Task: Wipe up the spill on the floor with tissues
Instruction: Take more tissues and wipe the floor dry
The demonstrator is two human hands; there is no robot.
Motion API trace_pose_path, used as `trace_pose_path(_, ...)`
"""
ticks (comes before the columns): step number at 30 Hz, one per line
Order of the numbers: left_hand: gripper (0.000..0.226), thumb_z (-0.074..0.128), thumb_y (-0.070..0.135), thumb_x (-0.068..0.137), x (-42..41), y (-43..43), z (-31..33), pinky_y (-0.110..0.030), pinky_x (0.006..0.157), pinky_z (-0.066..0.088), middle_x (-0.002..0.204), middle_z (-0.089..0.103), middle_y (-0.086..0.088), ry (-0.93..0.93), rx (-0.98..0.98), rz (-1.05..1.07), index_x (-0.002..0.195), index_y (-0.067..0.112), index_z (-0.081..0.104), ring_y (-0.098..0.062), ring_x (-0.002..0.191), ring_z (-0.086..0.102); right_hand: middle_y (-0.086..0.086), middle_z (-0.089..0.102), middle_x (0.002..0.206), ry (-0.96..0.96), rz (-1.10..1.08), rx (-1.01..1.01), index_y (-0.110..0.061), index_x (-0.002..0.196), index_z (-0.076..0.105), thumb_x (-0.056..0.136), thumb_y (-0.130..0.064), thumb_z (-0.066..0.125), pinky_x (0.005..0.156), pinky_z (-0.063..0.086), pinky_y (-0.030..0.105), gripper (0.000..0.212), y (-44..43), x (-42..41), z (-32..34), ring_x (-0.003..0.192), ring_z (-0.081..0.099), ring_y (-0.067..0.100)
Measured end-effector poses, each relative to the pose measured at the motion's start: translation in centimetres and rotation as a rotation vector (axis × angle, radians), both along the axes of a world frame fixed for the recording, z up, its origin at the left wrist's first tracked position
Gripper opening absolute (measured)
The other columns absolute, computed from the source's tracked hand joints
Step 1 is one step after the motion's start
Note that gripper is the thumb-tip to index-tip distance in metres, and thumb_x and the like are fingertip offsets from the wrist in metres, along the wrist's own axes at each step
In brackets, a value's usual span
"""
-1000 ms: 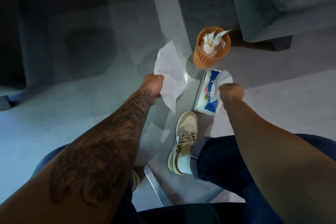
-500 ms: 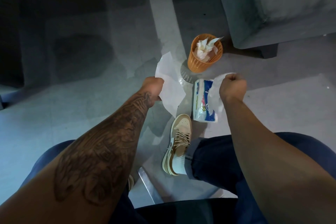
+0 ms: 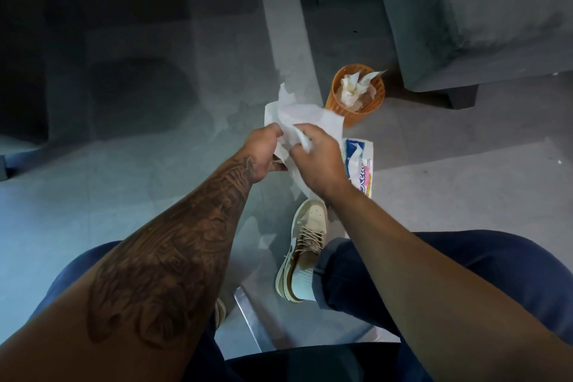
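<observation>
Tissues [image 3: 299,116]: white, crumpled sheets held above the floor, gripped by left hand [image 3: 263,149] and right hand [image 3: 316,161] together. Spill [image 3: 240,116]: thin wet patch on grey floor, just beyond the tissues. Tissue pack [image 3: 361,164]: blue-and-white, flat on floor beside the right hand.

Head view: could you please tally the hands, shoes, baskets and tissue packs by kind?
Hands: 2, left hand and right hand, both gripping tissues
Shoes: 2, tan shoe and second shoe, mostly hidden
Baskets: 1, orange basket
Tissue packs: 1, tissue pack
Total: 6
</observation>
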State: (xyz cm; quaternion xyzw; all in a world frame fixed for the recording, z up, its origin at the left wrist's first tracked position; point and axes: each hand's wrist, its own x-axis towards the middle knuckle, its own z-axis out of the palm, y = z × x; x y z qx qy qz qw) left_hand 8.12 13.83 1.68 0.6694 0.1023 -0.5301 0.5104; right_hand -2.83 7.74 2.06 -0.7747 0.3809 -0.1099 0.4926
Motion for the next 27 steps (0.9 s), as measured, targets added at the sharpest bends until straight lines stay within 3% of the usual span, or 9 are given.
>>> trace_pose_path(3, 0.053, 0.038, 0.049, 0.099, 0.5, 0.5, -0.2, -0.050, 0.088, 0.055, 0.117, 0.071, -0.016, 0.123, -0.109, 0.018, 0.129, 0.012, 0.062, -0.035, 0.107, 0.068, 0.003, 0.064, 0.123, 0.002, 0.017, 0.022, -0.011, 0.123, 0.067, 0.087, -0.007, 0.061, 0.099, 0.044, 0.024, 0.037, 1.2, -0.1, -1.7, 0.108, 0.055, 0.010)
trace_pose_path(6, 0.069, 0.059, 0.071, 0.080, 0.6, 0.9, -0.5, -0.048, 0.086, 0.058, 0.112, 0.073, -0.011, 0.107, -0.121, -0.061, 0.123, 0.016, 0.065, -0.028, 0.102, 0.071, -0.001, 0.060, 0.119, 0.000, 0.064, 0.051, -0.009, 0.120, 0.069, 0.089, -0.011, 0.062, 0.100, 0.043, 0.023, 0.032, 1.8, 0.0, -2.5, 0.108, 0.053, 0.007)
trace_pose_path(8, 0.043, 0.068, 0.045, 0.088, 0.4, 1.1, -1.1, -0.038, 0.075, 0.060, 0.104, 0.073, -0.011, -0.042, -0.055, -0.127, 0.113, 0.010, 0.067, -0.024, 0.090, 0.071, -0.005, 0.061, 0.116, -0.033, 0.133, 0.114, -0.011, 0.115, 0.071, 0.091, -0.017, 0.058, 0.097, 0.045, 0.024, 0.028, 2.2, 0.1, -2.7, 0.108, 0.057, 0.009)
trace_pose_path(11, 0.013, 0.054, 0.004, 0.091, 0.9, 1.5, -2.3, -0.026, 0.056, 0.052, 0.083, 0.068, -0.011, -0.196, 0.080, -0.094, 0.094, 0.007, 0.065, -0.023, 0.067, 0.063, -0.003, 0.067, 0.111, -0.046, 0.077, 0.192, -0.015, 0.107, 0.073, 0.095, -0.025, 0.058, 0.090, 0.048, 0.027, 0.022, 2.3, 0.2, -3.1, 0.102, 0.061, 0.010)
trace_pose_path(14, 0.015, 0.054, 0.001, 0.084, 2.1, 2.4, -3.6, -0.016, 0.043, 0.039, 0.069, 0.059, -0.009, -0.203, 0.193, -0.138, 0.073, 0.009, 0.060, -0.023, 0.054, 0.053, -0.003, 0.059, 0.127, 0.065, -0.167, 0.073, -0.023, 0.123, 0.060, 0.086, -0.044, 0.066, 0.096, 0.048, 0.032, 0.044, 1.0, 0.1, -5.7, 0.114, 0.055, 0.014)
trace_pose_path(17, 0.004, 0.059, 0.007, 0.068, 2.9, 3.5, -5.2, -0.030, 0.063, 0.042, 0.079, 0.058, -0.019, -0.166, 0.244, -0.234, 0.072, 0.006, 0.060, -0.028, 0.070, 0.054, 0.001, 0.053, 0.135, 0.168, -0.307, 0.306, -0.027, 0.141, 0.042, 0.070, -0.043, 0.074, 0.102, 0.048, 0.039, 0.080, -0.8, -0.1, -8.6, 0.120, 0.055, 0.021)
trace_pose_path(20, 0.012, 0.061, 0.006, 0.070, 3.6, 4.1, -8.0, -0.028, 0.065, 0.045, 0.084, 0.061, -0.018, -0.153, 0.279, -0.272, 0.081, 0.004, 0.064, -0.028, 0.069, 0.058, 0.005, 0.063, 0.114, 0.253, -0.346, 0.629, -0.018, 0.134, 0.048, 0.080, -0.016, 0.072, 0.089, 0.056, 0.041, 0.059, -1.9, 0.0, -11.0, 0.094, 0.065, 0.022)
trace_pose_path(23, 0.009, 0.059, 0.010, 0.084, 4.0, 4.2, -11.0, -0.021, 0.054, 0.042, 0.078, 0.062, -0.009, -0.236, 0.338, -0.366, 0.084, 0.007, 0.067, -0.021, 0.062, 0.056, 0.006, 0.069, 0.101, 0.311, -0.305, 0.442, -0.016, 0.107, 0.060, 0.082, -0.006, 0.067, 0.079, 0.058, 0.037, 0.028, -3.4, 1.1, -13.4, 0.086, 0.067, 0.024)
trace_pose_path(27, 0.021, 0.061, 0.018, 0.080, 3.9, 2.6, -14.6, -0.023, 0.060, 0.041, 0.060, 0.057, -0.003, -0.327, 0.392, -0.484, 0.062, 0.007, 0.062, -0.023, 0.060, 0.056, 0.003, 0.062, 0.119, 0.288, -0.327, -0.008, -0.014, 0.132, 0.052, 0.085, -0.016, 0.063, 0.097, 0.048, 0.031, 0.048, -4.9, 3.1, -16.6, 0.111, 0.060, 0.022)
